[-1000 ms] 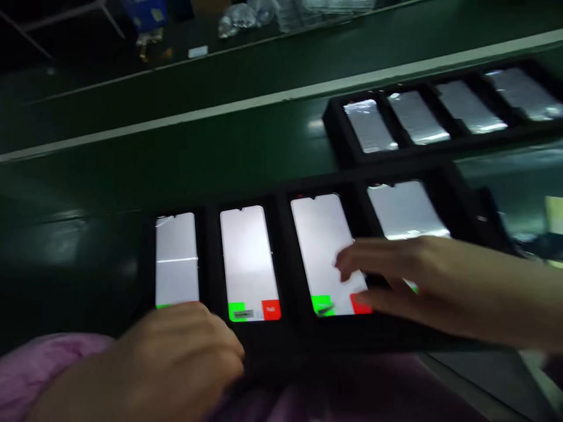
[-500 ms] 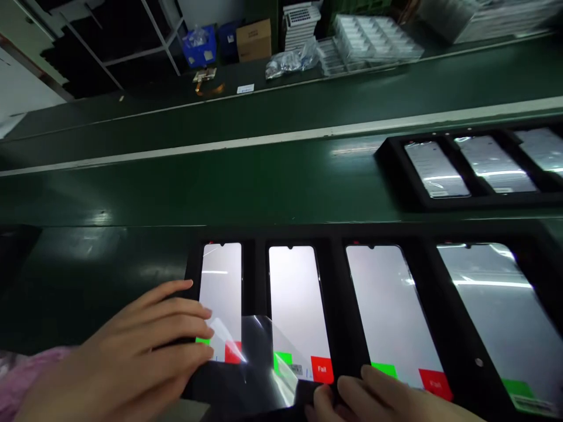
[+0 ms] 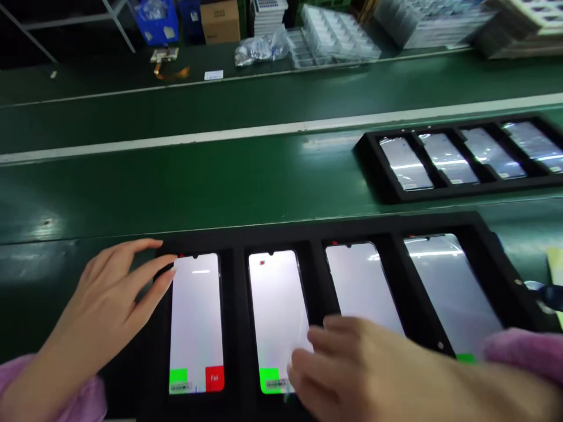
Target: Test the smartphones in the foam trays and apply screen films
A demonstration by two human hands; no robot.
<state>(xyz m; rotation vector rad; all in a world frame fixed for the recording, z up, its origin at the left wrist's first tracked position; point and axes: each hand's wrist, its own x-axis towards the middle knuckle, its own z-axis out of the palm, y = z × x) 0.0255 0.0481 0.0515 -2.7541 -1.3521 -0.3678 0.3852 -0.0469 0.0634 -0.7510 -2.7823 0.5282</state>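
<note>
Four phones with lit white screens lie in a black foam tray in front of me: the first phone [image 3: 196, 322], the second phone [image 3: 279, 316], the third phone [image 3: 363, 287] and the fourth phone [image 3: 453, 293]. My left hand [image 3: 112, 287] has its fingers stretched out, thumb and fingertips at the top left corner of the first phone and the rim of the tray [image 3: 285, 230]. Above the lower right of the second phone is my right hand [image 3: 352, 363], blurred, its fingers curled. It hides that phone's corner and the third phone's lower part. What its fingertips hold is hidden.
A second black tray [image 3: 466, 190] with several phones stands on the green belt [image 3: 197, 187] at the right. Along the back are a blue bin [image 3: 157, 26], a carton [image 3: 220, 22], plastic bags [image 3: 261, 50] and clear plastic trays [image 3: 338, 35].
My left hand has moved up from the first phone's lower edge to its top corner. My right hand has risen from the tray's front edge over the phones. The clear film no longer shows.
</note>
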